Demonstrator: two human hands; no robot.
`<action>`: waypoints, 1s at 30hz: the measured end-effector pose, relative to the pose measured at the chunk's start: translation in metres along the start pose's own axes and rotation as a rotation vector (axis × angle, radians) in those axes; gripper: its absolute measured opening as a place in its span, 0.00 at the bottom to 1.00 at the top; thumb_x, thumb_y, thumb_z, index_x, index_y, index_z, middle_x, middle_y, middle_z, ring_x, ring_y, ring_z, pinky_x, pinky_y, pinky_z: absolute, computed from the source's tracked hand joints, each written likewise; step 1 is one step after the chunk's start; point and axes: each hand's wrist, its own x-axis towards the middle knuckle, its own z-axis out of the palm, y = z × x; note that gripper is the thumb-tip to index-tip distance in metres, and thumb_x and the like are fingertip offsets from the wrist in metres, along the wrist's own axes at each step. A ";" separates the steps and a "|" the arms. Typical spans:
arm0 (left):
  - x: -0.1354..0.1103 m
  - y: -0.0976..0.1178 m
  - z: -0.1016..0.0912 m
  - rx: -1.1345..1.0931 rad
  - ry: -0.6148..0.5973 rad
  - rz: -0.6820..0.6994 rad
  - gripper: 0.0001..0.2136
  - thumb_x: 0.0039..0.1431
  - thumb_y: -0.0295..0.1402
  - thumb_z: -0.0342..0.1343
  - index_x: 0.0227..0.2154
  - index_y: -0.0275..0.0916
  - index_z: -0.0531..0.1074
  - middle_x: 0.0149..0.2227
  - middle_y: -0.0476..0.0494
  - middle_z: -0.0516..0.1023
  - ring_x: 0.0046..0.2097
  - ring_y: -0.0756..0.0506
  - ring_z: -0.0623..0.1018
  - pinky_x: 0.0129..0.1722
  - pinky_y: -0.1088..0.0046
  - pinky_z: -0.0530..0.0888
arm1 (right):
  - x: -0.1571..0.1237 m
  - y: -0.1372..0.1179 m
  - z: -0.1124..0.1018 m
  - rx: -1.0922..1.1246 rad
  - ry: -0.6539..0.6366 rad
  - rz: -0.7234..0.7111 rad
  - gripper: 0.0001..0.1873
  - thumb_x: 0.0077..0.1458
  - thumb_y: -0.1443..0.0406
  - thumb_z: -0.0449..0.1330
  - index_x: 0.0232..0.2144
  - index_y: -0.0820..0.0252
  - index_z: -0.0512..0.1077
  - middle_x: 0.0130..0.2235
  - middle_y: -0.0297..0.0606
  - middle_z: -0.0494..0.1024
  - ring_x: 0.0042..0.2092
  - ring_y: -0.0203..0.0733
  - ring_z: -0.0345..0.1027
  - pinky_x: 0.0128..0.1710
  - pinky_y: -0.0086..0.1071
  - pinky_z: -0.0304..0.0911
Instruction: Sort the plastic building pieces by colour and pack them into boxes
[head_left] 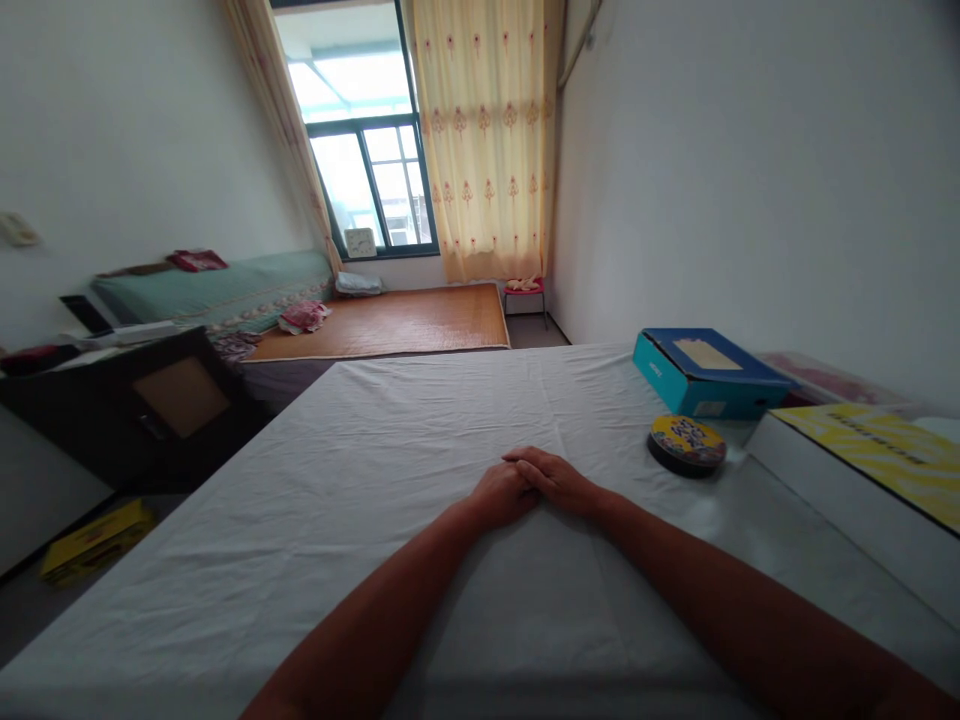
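My left hand (501,497) and my right hand (561,482) are clasped together on the white tablecloth (300,520), near the middle of the view. The right hand's fingers lie closed over the left hand and hide part of its fingers. No object shows in either hand. To the right of them, a round tin (686,445) with a yellow patterned lid and a dark side is the nearest thing, apart from both hands.
Beyond the tin lies a blue shoebox (705,370). A white and yellow box (870,480) sits at the right edge. Past the table is a bed (412,320) under a window. A dark cabinet (135,410) stands left, with a yellow box (97,540) on the floor.
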 end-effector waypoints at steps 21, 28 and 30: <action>0.002 0.017 -0.020 0.059 0.002 0.080 0.15 0.60 0.31 0.49 0.47 0.44 0.75 0.49 0.44 0.77 0.50 0.44 0.75 0.52 0.68 0.71 | -0.048 -0.032 -0.030 -0.258 -0.032 0.057 0.30 0.61 0.55 0.52 0.61 0.61 0.61 0.60 0.48 0.66 0.61 0.49 0.59 0.61 0.47 0.52; 0.048 0.027 -0.010 -0.096 0.007 -0.031 0.14 0.61 0.33 0.48 0.46 0.43 0.74 0.46 0.44 0.76 0.39 0.48 0.77 0.40 0.71 0.75 | -0.191 -0.088 -0.136 -0.427 0.458 0.179 0.21 0.61 0.55 0.52 0.54 0.51 0.69 0.54 0.40 0.73 0.56 0.48 0.65 0.58 0.45 0.60; 0.074 0.039 0.001 -0.166 0.062 -0.013 0.14 0.60 0.34 0.50 0.47 0.41 0.73 0.48 0.42 0.74 0.42 0.47 0.76 0.40 0.71 0.75 | -0.232 -0.098 -0.167 -0.521 0.765 0.296 0.19 0.61 0.54 0.52 0.51 0.51 0.71 0.52 0.40 0.74 0.50 0.47 0.70 0.51 0.42 0.66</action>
